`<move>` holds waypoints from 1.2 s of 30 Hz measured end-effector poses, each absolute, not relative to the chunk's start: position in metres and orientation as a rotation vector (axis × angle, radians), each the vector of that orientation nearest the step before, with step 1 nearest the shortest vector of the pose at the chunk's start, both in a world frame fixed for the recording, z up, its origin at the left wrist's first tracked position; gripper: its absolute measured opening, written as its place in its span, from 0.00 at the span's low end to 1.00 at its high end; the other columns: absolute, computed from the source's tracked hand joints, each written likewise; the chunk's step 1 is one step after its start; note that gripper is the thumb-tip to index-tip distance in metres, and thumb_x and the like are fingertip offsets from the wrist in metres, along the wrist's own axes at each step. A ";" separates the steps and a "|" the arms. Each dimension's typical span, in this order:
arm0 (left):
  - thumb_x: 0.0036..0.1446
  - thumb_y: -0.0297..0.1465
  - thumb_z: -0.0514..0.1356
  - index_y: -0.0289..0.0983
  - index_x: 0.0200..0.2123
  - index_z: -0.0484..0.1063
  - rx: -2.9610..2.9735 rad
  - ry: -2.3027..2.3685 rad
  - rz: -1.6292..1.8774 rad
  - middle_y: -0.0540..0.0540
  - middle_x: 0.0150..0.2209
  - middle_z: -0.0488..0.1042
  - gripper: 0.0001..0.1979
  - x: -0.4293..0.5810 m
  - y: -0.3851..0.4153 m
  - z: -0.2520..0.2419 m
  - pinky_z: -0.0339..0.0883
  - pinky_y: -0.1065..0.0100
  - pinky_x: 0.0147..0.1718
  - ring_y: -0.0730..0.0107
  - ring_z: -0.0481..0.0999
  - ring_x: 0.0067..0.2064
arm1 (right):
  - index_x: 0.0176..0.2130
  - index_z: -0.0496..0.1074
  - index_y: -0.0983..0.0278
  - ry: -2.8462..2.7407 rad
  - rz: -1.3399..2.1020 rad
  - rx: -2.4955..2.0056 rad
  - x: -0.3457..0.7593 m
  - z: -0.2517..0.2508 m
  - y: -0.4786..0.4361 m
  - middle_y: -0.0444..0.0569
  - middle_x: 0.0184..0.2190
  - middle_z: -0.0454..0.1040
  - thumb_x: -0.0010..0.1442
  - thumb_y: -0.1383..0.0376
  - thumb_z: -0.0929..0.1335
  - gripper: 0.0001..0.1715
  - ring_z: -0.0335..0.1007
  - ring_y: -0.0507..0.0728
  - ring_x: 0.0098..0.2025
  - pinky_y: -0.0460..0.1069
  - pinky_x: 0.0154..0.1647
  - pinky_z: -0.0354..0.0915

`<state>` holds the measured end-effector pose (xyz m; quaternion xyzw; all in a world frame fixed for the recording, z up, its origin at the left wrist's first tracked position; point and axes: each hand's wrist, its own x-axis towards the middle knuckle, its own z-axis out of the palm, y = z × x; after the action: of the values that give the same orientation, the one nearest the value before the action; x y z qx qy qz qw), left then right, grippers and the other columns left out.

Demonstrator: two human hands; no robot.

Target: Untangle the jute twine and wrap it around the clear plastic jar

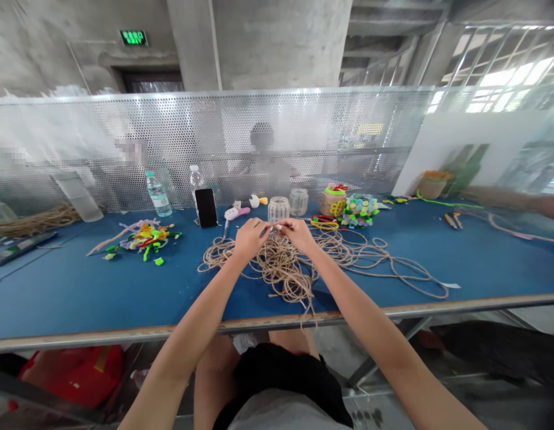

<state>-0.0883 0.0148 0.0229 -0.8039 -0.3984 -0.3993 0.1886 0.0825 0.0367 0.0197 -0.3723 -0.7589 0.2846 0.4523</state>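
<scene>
The left hand (252,237) and right hand (294,234) were curled close together at the frame's center, fingers pinched on something too small to tell, just above a tangled pile of jute twine (281,269). Its loops sprawled sideways across the blue table (79,298), reaching farther out on the right hand's side.

Craft workshop, blue workbench (483,263), jute twine (277,269), perforated metal partition (178,131)
</scene>
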 end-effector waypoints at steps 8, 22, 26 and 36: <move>0.60 0.31 0.52 0.35 0.39 0.71 -2.268 -1.027 -0.993 0.44 0.32 0.70 0.10 -0.088 0.015 0.021 0.64 0.67 0.33 0.69 0.69 0.35 | 0.42 0.68 0.68 -1.888 0.558 -0.960 0.079 0.016 0.037 0.48 0.38 0.70 0.62 0.60 0.63 0.14 0.68 0.51 0.36 0.51 0.38 0.67; 0.60 0.33 0.54 0.33 0.35 0.68 -2.226 -1.052 -0.935 0.47 0.34 0.70 0.09 -0.080 0.012 0.017 0.67 0.66 0.35 0.71 0.70 0.35 | 0.42 0.68 0.68 -2.005 0.461 -0.986 0.084 0.021 0.034 0.48 0.38 0.70 0.62 0.60 0.63 0.14 0.68 0.52 0.37 0.51 0.38 0.67; 0.60 0.33 0.54 0.33 0.34 0.68 -2.216 -1.038 -0.929 0.47 0.32 0.69 0.09 -0.081 0.011 0.018 0.67 0.66 0.34 0.71 0.70 0.34 | 0.42 0.68 0.68 -2.009 0.420 -1.019 0.090 0.023 0.036 0.48 0.39 0.70 0.61 0.60 0.64 0.14 0.68 0.52 0.38 0.51 0.39 0.67; 0.60 0.33 0.53 0.33 0.36 0.69 -2.223 -0.986 -0.968 0.47 0.32 0.69 0.09 -0.084 0.010 0.019 0.66 0.65 0.35 0.71 0.69 0.34 | 0.42 0.68 0.68 -1.925 0.571 -1.012 0.094 0.025 0.037 0.47 0.37 0.70 0.61 0.60 0.64 0.14 0.69 0.51 0.35 0.49 0.36 0.68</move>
<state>-0.0844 0.0103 0.0190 -0.8204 -0.3638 -0.3570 0.2592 0.0940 0.0372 0.0253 -0.4060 -0.7722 0.2292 0.4316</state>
